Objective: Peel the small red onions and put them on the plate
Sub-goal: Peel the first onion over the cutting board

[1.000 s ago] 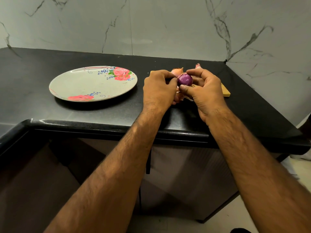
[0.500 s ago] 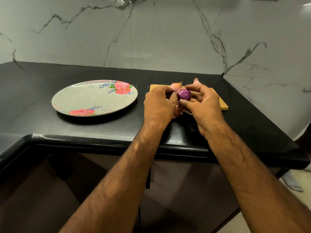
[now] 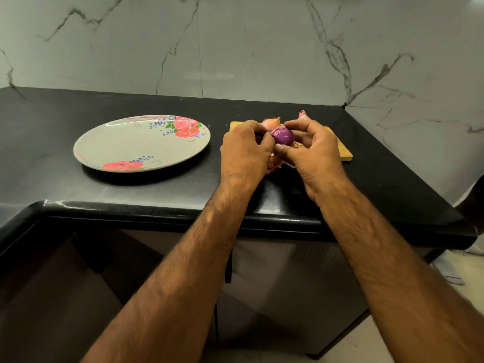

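A small purple onion (image 3: 282, 135), its skin mostly off, sits between both hands above a wooden board (image 3: 343, 153). My right hand (image 3: 314, 153) curls its thumb and fingers round it. My left hand (image 3: 246, 150) pinches at its left side with the fingertips. Behind them lie an unpeeled pale onion (image 3: 271, 122) and another pinkish onion (image 3: 303, 115), both partly hidden. The grey plate (image 3: 125, 142) with pink roses lies to the left with nothing on it.
The black countertop (image 3: 52, 132) runs to marble walls at the back and right. Its front edge (image 3: 131, 208) lies under my forearms. Bits of loose onion skin (image 3: 275, 163) show below my hands.
Both hands have stayed on the onion, with only small finger shifts. The camera tilted so the scene sits lower in the view.
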